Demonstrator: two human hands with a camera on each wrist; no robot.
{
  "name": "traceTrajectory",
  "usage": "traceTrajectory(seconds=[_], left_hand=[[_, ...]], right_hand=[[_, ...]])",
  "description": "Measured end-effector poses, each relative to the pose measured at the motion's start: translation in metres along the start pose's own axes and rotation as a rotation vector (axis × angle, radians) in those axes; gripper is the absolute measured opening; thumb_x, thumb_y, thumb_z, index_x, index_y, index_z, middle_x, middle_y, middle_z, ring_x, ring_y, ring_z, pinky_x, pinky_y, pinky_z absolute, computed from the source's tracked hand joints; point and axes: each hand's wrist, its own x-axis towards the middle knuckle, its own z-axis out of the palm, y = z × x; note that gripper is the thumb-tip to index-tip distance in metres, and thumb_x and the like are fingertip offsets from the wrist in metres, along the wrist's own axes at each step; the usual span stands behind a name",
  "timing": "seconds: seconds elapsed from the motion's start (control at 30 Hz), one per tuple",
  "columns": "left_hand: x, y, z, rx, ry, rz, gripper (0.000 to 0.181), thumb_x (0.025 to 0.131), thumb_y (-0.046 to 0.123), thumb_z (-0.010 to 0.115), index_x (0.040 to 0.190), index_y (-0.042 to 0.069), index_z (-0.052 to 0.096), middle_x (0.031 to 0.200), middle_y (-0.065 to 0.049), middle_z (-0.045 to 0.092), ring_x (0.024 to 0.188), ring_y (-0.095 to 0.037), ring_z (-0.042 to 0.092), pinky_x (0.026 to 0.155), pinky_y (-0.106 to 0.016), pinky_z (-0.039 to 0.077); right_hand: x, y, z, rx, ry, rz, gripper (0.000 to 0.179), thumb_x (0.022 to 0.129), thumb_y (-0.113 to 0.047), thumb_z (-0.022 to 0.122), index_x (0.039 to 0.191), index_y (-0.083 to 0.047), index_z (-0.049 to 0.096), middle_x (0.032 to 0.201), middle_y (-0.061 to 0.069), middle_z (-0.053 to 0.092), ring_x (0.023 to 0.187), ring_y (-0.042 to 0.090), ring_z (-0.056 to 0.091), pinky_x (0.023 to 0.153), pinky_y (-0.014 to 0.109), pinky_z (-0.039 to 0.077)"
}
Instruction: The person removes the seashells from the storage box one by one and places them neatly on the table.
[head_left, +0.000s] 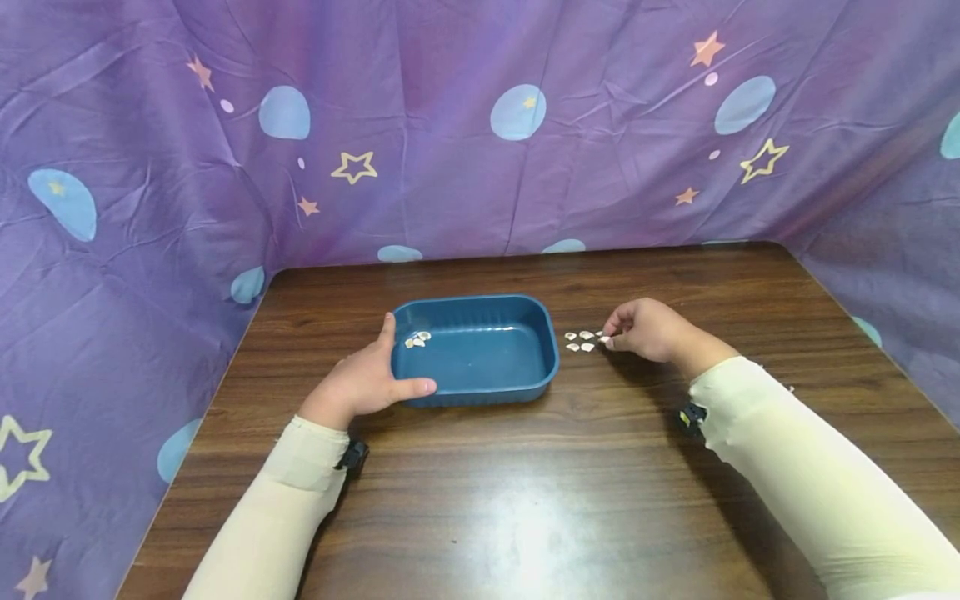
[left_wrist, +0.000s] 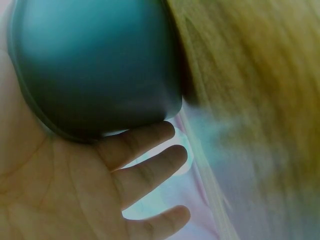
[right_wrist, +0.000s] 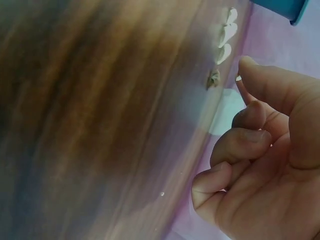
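Note:
A blue plastic basin (head_left: 480, 392) stands on the table with a few small white shells (head_left: 417, 340) inside its left end. My left hand (head_left: 360, 375) rests against that end, thumb along the near rim and fingers straight. In the left wrist view the fingers (left_wrist: 145, 175) spread loosely beside the basin wall (left_wrist: 100, 65). My right hand (head_left: 648, 331) is right of the basin and pinches a small white shell (right_wrist: 238, 77) between thumb and forefinger. Several more shells (head_left: 587, 335) lie in two short rows between this hand and the basin; the fingertips partly cover the nearest ones.
The brown wood-grain table (head_left: 465, 492) reaches back to a purple curtain (head_left: 450, 125) with stars and blue shapes. Tiny white specks (right_wrist: 162, 194) dot the tabletop in the right wrist view. Dark wrist cameras (head_left: 352, 456) sit on both pale sleeves.

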Motion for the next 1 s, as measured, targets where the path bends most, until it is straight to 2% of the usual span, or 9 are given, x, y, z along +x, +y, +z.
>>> traceTrajectory(seconds=[0.47,0.7,1.0], left_hand=[[-0.0003,0.0013,-0.001,-0.013,-0.004,-0.014,0.134,0.088,0.072,0.071,0.167,0.006,-0.016,0.171,-0.027,0.024,0.146,-0.048,0.046,0.114,-0.063,0.041],[0.0002,0.0019,-0.0013,-0.009,0.005,-0.017,0.136,0.087,0.072,0.073,0.167,0.007,-0.015,0.17,-0.027,0.025,0.145,-0.048,0.047,0.115,-0.063,0.042],[0.001,0.0,-0.0007,-0.003,0.005,-0.018,0.135,0.087,0.073,0.071,0.167,0.007,-0.016,0.17,-0.027,0.025,0.146,-0.048,0.046,0.115,-0.063,0.041]], right_hand=[[-0.0003,-0.0016,0.0085,-0.131,-0.024,0.012,0.012,0.089,-0.014,0.082,0.085,-0.008,0.073,0.073,-0.002,0.063,0.072,0.016,0.055,0.075,0.036,0.045],[-0.0004,-0.0018,0.0052,-0.145,-0.017,0.032,0.011,0.088,-0.015,0.083,0.089,-0.007,0.074,0.078,0.0,0.069,0.077,0.02,0.059,0.08,0.041,0.047],[-0.0017,-0.002,0.0033,-0.145,-0.006,0.035,0.013,0.086,-0.012,0.083,0.082,-0.007,0.072,0.074,-0.001,0.067,0.075,0.021,0.059,0.08,0.042,0.048]])
